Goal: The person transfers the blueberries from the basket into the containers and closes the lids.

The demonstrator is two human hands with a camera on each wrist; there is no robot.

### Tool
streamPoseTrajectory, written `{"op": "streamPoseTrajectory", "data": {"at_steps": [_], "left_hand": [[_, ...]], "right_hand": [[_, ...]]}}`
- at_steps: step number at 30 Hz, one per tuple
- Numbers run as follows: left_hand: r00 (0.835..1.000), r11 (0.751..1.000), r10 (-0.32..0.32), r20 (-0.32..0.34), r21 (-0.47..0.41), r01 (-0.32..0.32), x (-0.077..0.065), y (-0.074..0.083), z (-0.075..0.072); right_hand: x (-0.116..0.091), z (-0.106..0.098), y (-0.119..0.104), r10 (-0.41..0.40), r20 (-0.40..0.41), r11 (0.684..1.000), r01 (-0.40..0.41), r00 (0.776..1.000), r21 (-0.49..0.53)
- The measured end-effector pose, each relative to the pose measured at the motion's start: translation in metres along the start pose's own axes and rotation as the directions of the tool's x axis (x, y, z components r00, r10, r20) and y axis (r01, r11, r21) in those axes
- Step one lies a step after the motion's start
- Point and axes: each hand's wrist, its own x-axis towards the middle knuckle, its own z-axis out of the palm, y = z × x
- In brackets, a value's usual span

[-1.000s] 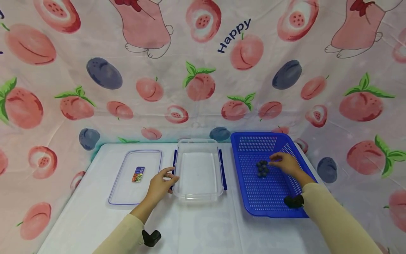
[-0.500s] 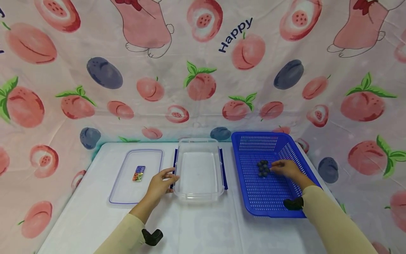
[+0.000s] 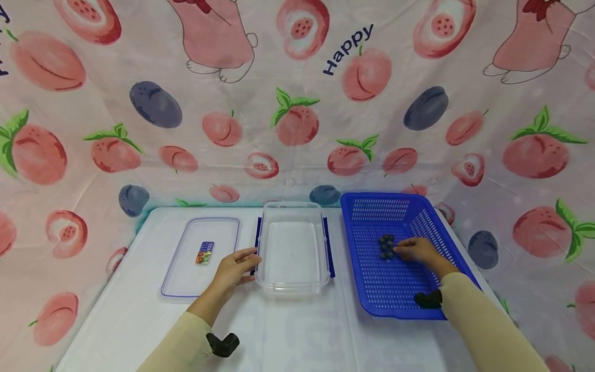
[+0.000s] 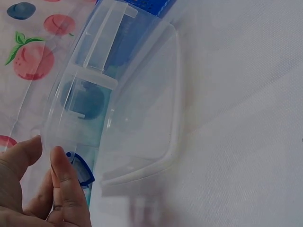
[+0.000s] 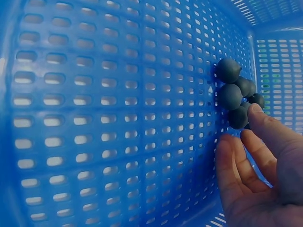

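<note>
A clear plastic food box [image 3: 292,253] with blue side clips stands at mid-table. My left hand [image 3: 232,269] holds its left rim between thumb and fingers; in the left wrist view the fingertips [image 4: 60,158] are beside a blue clip. Inside the blue perforated basket [image 3: 372,302] on the right lies a cluster of dark round berries [image 3: 386,246], also close up in the right wrist view. My right hand [image 3: 417,251] reaches over the basket's floor, its thumb and fingers partly bent at the cluster's right side. The thumb tip appears to touch a berry; none shows between the fingers.
The clear lid [image 3: 176,281] with a blue edge and a colourful label [image 3: 205,253] lies flat left of the box. White cloth covers the table [image 3: 288,330]. A fruit-print curtain [image 3: 288,170] hangs behind it.
My right hand has moved slightly left and down, its fingertips closing in on the berries. The left hand stays at the box's rim. The head view has shifted slightly.
</note>
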Motion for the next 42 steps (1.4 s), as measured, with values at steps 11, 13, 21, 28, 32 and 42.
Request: {"op": "streamPoseTrajectory", "data": {"at_steps": [11, 13, 21, 28, 32, 42], "left_hand": [[1.0, 1.0, 0.002, 0.003, -0.017, -0.002, 0.0025, -0.0046, -0.0006], [1.0, 1.0, 0.005, 0.004, -0.016, -0.005, 0.0032, -0.0051, -0.0006], [1.0, 1.0, 0.01, 0.001, -0.022, -0.01, 0.0041, -0.0063, -0.0001], [1.0, 1.0, 0.013, -0.004, -0.025, -0.013, 0.004, -0.0058, 0.0005], [1.0, 1.0, 0.011, -0.007, -0.026, -0.011, 0.0037, -0.0049, 0.0008], [1.0, 1.0, -0.001, -0.014, -0.015, 0.001, 0.002, -0.0021, 0.0013]], "right_hand": [[0.0004, 0.0029, 0.0023, -0.004, -0.006, 1.0, 0.004, 1.0, -0.002], [0.0014, 0.0038, 0.0036, -0.002, -0.007, 1.0, 0.002, 1.0, -0.004], [0.0057, 0.006, 0.0075, -0.018, -0.032, 1.0, 0.018, 0.999, -0.002], [0.007, 0.0059, 0.0091, -0.029, -0.028, 1.0, 0.029, 0.999, -0.007], [0.0068, 0.0047, 0.0085, -0.033, -0.022, 0.999, 0.033, 0.999, -0.021], [0.0045, 0.0009, 0.0046, -0.058, -0.032, 0.997, 0.057, 0.998, -0.043]]}}
